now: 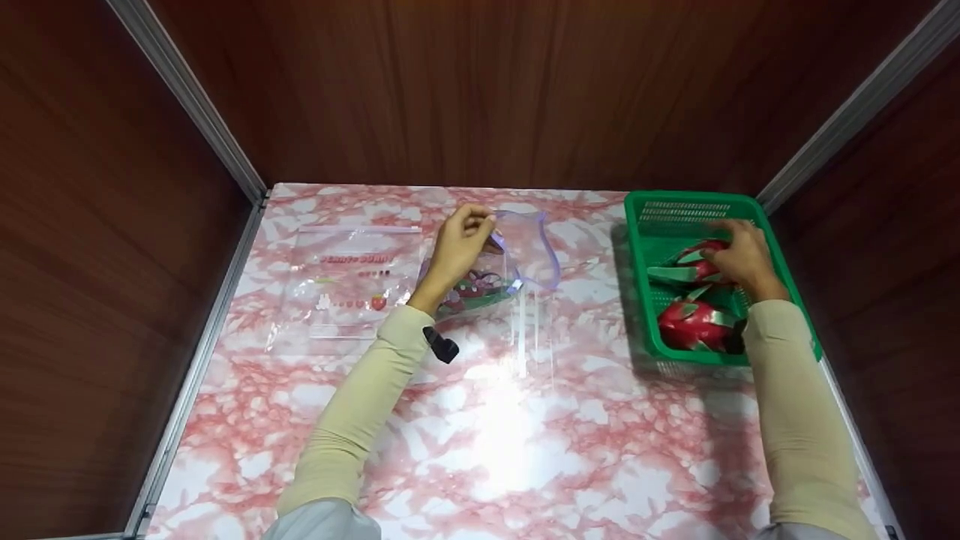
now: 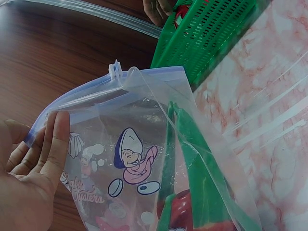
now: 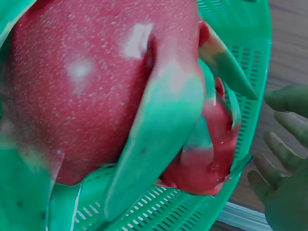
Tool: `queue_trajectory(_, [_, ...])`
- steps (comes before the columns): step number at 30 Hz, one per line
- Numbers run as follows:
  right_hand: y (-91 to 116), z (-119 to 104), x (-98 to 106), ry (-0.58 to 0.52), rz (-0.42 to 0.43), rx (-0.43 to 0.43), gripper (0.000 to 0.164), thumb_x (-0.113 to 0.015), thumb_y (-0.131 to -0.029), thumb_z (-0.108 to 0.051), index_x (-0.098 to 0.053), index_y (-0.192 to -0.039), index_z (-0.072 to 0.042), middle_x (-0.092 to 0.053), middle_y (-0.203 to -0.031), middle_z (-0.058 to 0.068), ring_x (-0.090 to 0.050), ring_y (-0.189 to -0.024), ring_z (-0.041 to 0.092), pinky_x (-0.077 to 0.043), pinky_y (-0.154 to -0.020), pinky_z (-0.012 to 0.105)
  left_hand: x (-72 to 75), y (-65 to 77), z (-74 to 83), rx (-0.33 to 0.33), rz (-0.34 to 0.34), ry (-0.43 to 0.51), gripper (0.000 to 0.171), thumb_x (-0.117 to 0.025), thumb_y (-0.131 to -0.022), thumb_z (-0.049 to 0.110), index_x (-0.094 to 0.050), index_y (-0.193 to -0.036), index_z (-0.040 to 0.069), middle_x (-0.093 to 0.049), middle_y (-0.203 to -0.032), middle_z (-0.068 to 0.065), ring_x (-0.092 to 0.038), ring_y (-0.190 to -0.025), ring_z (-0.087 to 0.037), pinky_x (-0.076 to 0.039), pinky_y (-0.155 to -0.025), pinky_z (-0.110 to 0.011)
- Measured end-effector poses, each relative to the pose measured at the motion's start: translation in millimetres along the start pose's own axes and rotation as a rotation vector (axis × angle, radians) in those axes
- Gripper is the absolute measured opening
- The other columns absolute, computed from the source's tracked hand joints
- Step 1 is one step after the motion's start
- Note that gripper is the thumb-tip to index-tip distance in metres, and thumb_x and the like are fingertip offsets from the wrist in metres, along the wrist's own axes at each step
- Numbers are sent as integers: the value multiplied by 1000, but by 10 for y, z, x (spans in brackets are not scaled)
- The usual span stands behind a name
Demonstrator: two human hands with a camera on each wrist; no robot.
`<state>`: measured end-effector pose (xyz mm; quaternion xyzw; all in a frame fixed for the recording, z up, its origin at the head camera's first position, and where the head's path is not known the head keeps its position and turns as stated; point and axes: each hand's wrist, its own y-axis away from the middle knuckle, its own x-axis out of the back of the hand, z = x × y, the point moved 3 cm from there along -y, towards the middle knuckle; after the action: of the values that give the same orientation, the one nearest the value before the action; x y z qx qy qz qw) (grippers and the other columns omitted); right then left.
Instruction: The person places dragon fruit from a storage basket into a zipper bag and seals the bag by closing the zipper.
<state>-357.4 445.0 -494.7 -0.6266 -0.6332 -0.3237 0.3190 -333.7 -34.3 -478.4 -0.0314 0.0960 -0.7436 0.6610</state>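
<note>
My left hand (image 1: 463, 244) pinches the purple-edged mouth of a clear zip bag (image 2: 108, 130) with cartoon prints. The bag's mouth gapes, and its white slider shows in the left wrist view. Inside lies a red dragon fruit (image 2: 182, 211) with green leaf tips, partly hidden by the print. Over at the right, my right hand (image 1: 744, 259) reaches into a green plastic basket (image 1: 636, 259). Its fingers are spread beside the farther dragon fruit (image 3: 204, 166); firm contact cannot be made out. A nearer dragon fruit (image 1: 694, 324) sits in the basket too.
Another clear printed zip bag (image 1: 352, 281) lies flat at the left of the marbled tabletop (image 1: 600, 450). Brown wood-grain panels (image 1: 480, 97) with metal edge strips (image 1: 199, 97) enclose the back and both sides.
</note>
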Motion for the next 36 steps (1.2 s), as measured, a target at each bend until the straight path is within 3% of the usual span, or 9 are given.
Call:
queue_trajectory(4, [4, 33, -9, 16, 5, 14, 54, -67, -101, -10, -52, -151, 3, -34, -160, 36, -29, -144, 57, -30, -119, 75, -1, -2, 4, 5, 9, -7, 23, -60, -108, 5, -61, -123, -12, -66, -105, -36, -72, -70, -16, -69, -75, -44])
queue_trajectory(10, [-7, 92, -28, 34, -24, -3, 62, -65, -103, -13, -42, -158, 3, -27, -163, 37, -24, -147, 60, -29, -118, 77, 6, -1, 6, 4, 15, -21, 27, -60, -108, 6, -60, -125, -15, -69, -101, -27, -72, -70, -14, -69, -73, -39])
queue_trajectory(18, [9, 129, -32, 72, -74, -36, 71, -64, -104, -18, -31, -162, 5, -19, -166, 39, -19, -148, 63, -27, -118, 80, 17, 4, 3, 7, 7, -51, 24, -60, -108, 6, -61, -125, -12, -70, -100, -23, -73, -73, -16, -68, -81, -52])
queue_trajectory(22, [13, 158, -31, 83, -92, -43, 74, -63, -104, -19, -26, -163, 7, -17, -167, 40, -17, -149, 64, -26, -119, 81, 26, 5, 10, 0, 18, -94, 22, -61, -108, 8, -63, -123, -9, -71, -98, -17, -73, -75, -14, -68, -80, -47])
queue_trajectory(27, [14, 202, -27, 79, -111, -54, 76, -59, -104, -17, -20, -165, 7, -12, -169, 40, -13, -151, 65, -22, -121, 82, 28, 1, 9, 2, 22, -109, 25, -61, -108, 9, -62, -123, -11, -71, -101, -23, -71, -75, -10, -68, -77, -40])
queue_trajectory(31, [2, 226, -25, 99, -119, -63, 75, -54, -104, -17, -17, -165, 8, -10, -169, 41, -11, -153, 66, -18, -123, 81, 32, 0, 4, 0, 21, -102, 26, -60, -108, 7, -61, -124, -12, -70, -104, -30, -71, -75, -9, -68, -78, -42])
queue_trajectory(36, [0, 289, -26, 132, -131, -77, 77, -54, -104, -19, -16, -165, 10, -10, -169, 42, -9, -153, 67, -12, -126, 79, 32, 2, 2, 6, 17, -80, 24, -60, -109, 8, -62, -124, -12, -70, -103, -29, -72, -74, -10, -68, -79, -46])
